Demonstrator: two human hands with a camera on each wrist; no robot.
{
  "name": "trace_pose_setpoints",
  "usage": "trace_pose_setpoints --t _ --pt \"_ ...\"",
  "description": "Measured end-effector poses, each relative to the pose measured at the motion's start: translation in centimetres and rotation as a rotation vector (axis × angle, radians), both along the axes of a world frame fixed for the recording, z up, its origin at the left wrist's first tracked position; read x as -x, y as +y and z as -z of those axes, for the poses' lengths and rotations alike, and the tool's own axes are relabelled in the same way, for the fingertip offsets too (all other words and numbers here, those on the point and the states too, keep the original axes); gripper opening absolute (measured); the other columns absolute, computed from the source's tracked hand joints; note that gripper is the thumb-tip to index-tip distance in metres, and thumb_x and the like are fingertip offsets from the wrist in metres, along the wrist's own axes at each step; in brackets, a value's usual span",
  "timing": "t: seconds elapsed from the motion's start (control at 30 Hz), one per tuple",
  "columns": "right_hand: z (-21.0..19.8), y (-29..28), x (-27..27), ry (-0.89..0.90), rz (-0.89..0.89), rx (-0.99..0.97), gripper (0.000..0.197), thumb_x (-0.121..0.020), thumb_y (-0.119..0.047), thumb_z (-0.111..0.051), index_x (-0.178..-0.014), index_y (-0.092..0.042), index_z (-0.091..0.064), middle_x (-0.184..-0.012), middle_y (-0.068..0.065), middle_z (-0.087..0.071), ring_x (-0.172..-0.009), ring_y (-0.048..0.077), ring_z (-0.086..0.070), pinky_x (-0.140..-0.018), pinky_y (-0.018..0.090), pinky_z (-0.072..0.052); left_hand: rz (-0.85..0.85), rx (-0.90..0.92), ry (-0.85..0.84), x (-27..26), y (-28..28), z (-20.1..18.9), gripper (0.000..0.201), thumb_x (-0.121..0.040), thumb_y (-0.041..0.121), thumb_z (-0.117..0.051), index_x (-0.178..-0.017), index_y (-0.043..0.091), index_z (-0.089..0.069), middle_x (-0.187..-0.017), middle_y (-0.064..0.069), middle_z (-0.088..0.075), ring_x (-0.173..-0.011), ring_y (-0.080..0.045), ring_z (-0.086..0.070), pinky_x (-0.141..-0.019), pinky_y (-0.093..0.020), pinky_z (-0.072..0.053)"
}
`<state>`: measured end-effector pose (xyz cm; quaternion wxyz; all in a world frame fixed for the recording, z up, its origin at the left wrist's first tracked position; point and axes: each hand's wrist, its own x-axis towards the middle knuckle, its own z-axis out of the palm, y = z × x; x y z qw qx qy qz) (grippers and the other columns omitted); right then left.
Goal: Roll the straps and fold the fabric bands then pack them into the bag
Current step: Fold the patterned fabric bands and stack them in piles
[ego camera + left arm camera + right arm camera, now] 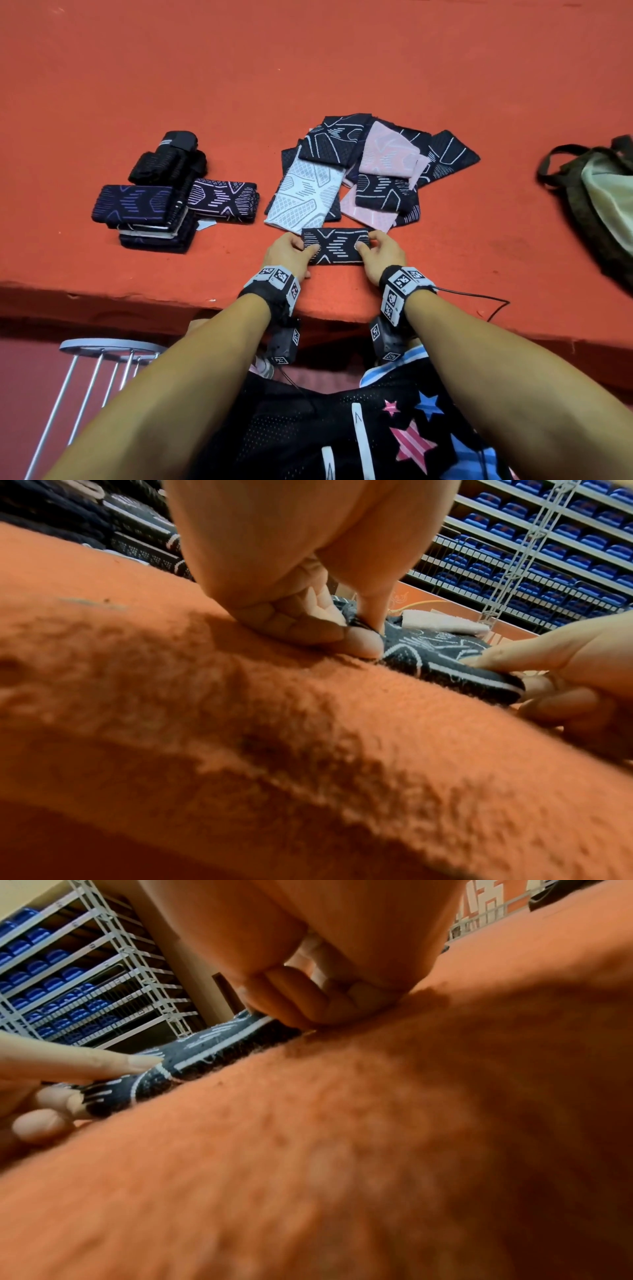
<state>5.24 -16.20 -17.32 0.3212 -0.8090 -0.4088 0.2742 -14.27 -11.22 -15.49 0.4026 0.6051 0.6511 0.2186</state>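
Note:
A folded black band with white lines (pixel 336 246) lies on the orange table near its front edge. My left hand (pixel 295 249) pinches its left end, thumb on top, and my right hand (pixel 376 247) pinches its right end. The left wrist view shows the band (pixel 441 656) squeezed between my left thumb and fingers (pixel 359 639). From the right wrist the same band (pixel 212 1053) runs between both hands. A loose pile of black, pink and white bands (pixel 370 171) lies just behind. Folded bands and rolled black straps (pixel 164 192) are stacked at the left. The bag (pixel 596 202) lies at the right edge.
The orange table (pixel 205 85) stretches far behind the piles. Its front edge (pixel 137 294) runs just below my wrists. A white metal stool (pixel 102 353) stands below at the left. A thin black cable (pixel 486 301) trails from my right wrist. Shelves of blue items (pixel 548 547) stand beyond the table.

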Motion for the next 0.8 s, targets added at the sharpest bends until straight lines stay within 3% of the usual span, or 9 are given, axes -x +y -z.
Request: trace_pose_setpoints --t 0.1,0.2,0.33,0.4,0.47,0.6,0.67,0.73,0.8 --pt "-0.5 0.1 0.3 -0.01 0.049 0.01 0.025 -0.091 -0.037 -0.068 -0.109 -0.024 -0.058 -0.089 -0.002 -0.067 -0.087 0.022 -0.062 -0.077 0.029 -0.044 -0.064 0.031 -0.019 -0.1 0.1 -0.2 0.035 -0.083 0.049 -0.074 -0.1 0.024 -0.056 -0.072 0.005 -0.071 -0.046 -0.008 -0.067 -0.051 -0.023 -0.044" --pt "-1.2 0.5 0.3 0.031 0.092 0.071 0.032 -0.088 -0.038 -0.072 -0.111 -0.021 -0.058 -0.097 -0.003 -0.06 -0.092 0.02 -0.057 -0.083 0.031 -0.045 -0.062 0.057 -0.009 -0.5 0.4 -0.5 0.029 -0.085 0.045 -0.075 -0.077 0.024 -0.056 -0.054 0.006 -0.065 -0.044 -0.008 -0.066 -0.046 -0.021 -0.041" --pt "-1.2 0.8 0.1 0.036 0.063 0.115 0.021 -0.087 -0.037 -0.072 -0.084 -0.023 -0.056 -0.085 -0.002 -0.063 -0.084 0.023 -0.061 -0.072 0.028 -0.042 -0.079 0.073 -0.027 -0.6 0.4 -0.7 0.038 -0.082 0.038 -0.079 -0.064 0.021 -0.05 -0.055 0.007 -0.06 -0.048 -0.01 -0.067 -0.04 -0.017 -0.039" --pt "-1.6 0.7 0.0 0.01 0.011 0.111 0.022 -0.088 -0.037 -0.07 -0.084 -0.023 -0.054 -0.077 -0.004 -0.06 -0.076 0.021 -0.057 -0.066 0.029 -0.039 -0.084 0.026 -0.002 -0.3 0.6 -1.0 0.034 -0.076 0.044 -0.081 -0.066 0.021 -0.057 -0.065 0.008 -0.066 -0.06 -0.015 -0.069 -0.054 -0.023 -0.047" --pt "-1.6 1.0 0.1 -0.001 -0.088 0.042 0.023 -0.09 -0.037 -0.067 -0.086 -0.022 -0.05 -0.075 -0.003 -0.058 -0.072 0.021 -0.056 -0.063 0.032 -0.04 -0.1 -0.035 0.019 0.2 1.0 -1.8 0.029 -0.076 0.044 -0.081 -0.071 0.023 -0.061 -0.069 0.008 -0.064 -0.07 -0.017 -0.063 -0.062 -0.026 -0.043" --pt "-2.7 3.2 3.1 0.114 -0.136 -0.122 0.02 -0.093 -0.036 -0.062 -0.096 -0.022 -0.049 -0.085 -0.001 -0.064 -0.083 0.025 -0.065 -0.082 0.04 -0.052 -0.189 -0.181 0.005 2.0 2.4 -4.6 0.021 -0.083 0.041 -0.076 -0.084 0.024 -0.064 -0.07 0.01 -0.059 -0.078 -0.018 -0.062 -0.069 -0.028 -0.044" --pt "-4.1 4.8 5.6 0.168 -0.118 -0.183 0.024 -0.093 -0.033 -0.065 -0.099 -0.02 -0.045 -0.08 0.0 -0.062 -0.077 0.025 -0.062 -0.077 0.036 -0.049 -0.243 -0.275 0.025 3.8 3.6 -6.0 0.02 -0.085 0.042 -0.074 -0.09 0.025 -0.064 -0.086 0.008 -0.058 -0.082 -0.017 -0.059 -0.073 -0.027 -0.043" --pt "-5.4 6.7 8.0 0.237 -0.084 -0.253 0.032 -0.09 -0.032 -0.069 -0.101 -0.025 -0.039 -0.082 0.003 -0.063 -0.067 0.025 -0.062 -0.07 0.035 -0.051 -0.267 -0.356 0.045 6.1 5.3 -7.0 0.022 -0.084 0.044 -0.074 -0.09 0.026 -0.064 -0.102 0.003 -0.059 -0.081 -0.016 -0.058 -0.079 -0.026 -0.045" --pt "-6.4 8.7 10.2 0.266 -0.119 -0.298 0.035 -0.087 -0.034 -0.068 -0.098 -0.034 -0.035 -0.084 0.006 -0.066 -0.059 0.027 -0.065 -0.065 0.038 -0.056 -0.265 -0.36 0.008 8.2 6.9 -8.0 0.02 -0.087 0.044 -0.071 -0.091 0.027 -0.06 -0.1 0.006 -0.065 -0.067 -0.015 -0.067 -0.077 -0.03 -0.055"
